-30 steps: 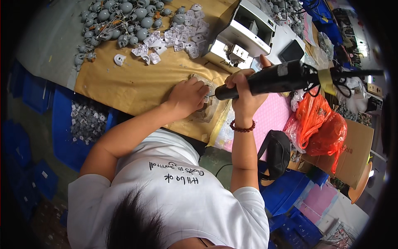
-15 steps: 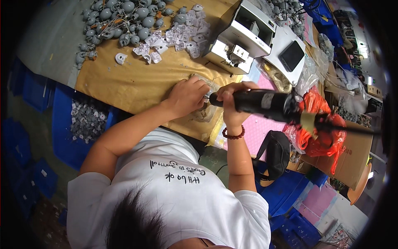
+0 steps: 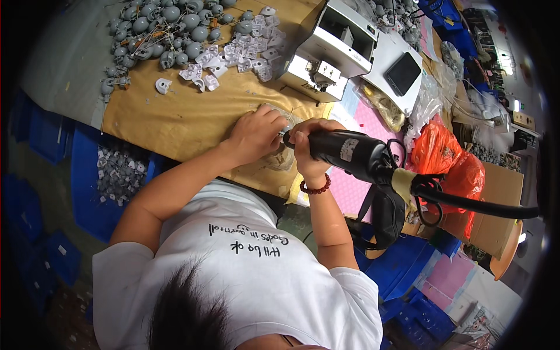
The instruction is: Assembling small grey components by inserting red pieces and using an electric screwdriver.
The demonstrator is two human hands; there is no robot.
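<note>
My right hand (image 3: 309, 149) is wrapped round a black electric screwdriver (image 3: 350, 153), which lies tilted with its cable end to the right. The driver's tip points left and meets my left hand (image 3: 256, 129). My left fingers are curled down at the work spot, closed on a small piece that they mostly hide. Under both hands, a clear plastic patch (image 3: 284, 159) covers part of the tan work surface (image 3: 192, 125). Beyond my left hand lie a heap of white plastic pieces (image 3: 233, 55) and one loose white piece (image 3: 163, 86).
Grey round parts with wires (image 3: 169, 29) are heaped at the far left. A white-and-black machine (image 3: 332, 52) stands beyond my hands, beside a dark phone-like device (image 3: 402, 74). Red plastic bags (image 3: 434, 149) and a black bag (image 3: 388, 216) sit right. A blue bin (image 3: 87, 192) holds small parts.
My right hand has shifted slightly left and toward me with the screwdriver, bringing its tip against my left fingers. The driver's cable end has swung toward me. My left hand stays nearly in place.
</note>
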